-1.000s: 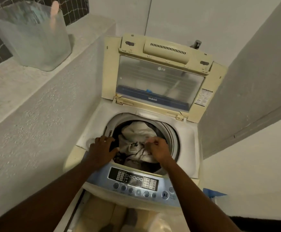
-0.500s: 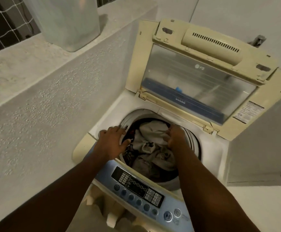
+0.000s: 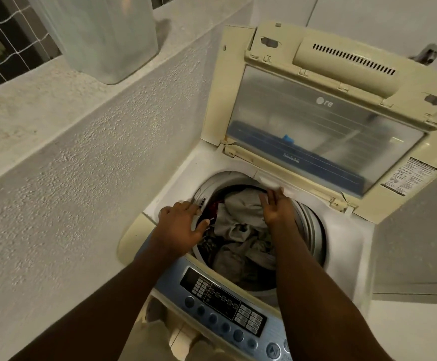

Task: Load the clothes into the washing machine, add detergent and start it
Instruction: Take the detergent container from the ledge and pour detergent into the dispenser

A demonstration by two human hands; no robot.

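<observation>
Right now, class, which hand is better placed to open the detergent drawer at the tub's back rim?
Right hand: its fingertips already reach the white drawer. The left hand rests on the near-left rim.

drum mouth (image 3: 313, 230) open, clothes (image 3: 241, 225) heaped inside

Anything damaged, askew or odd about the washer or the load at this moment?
Mostly wear. The lid stands open, and its cream frame is yellowed and stained, with what looks like a crack at the lower left hinge corner. The clothes lie wholly inside the drum. No spill shows.
</observation>
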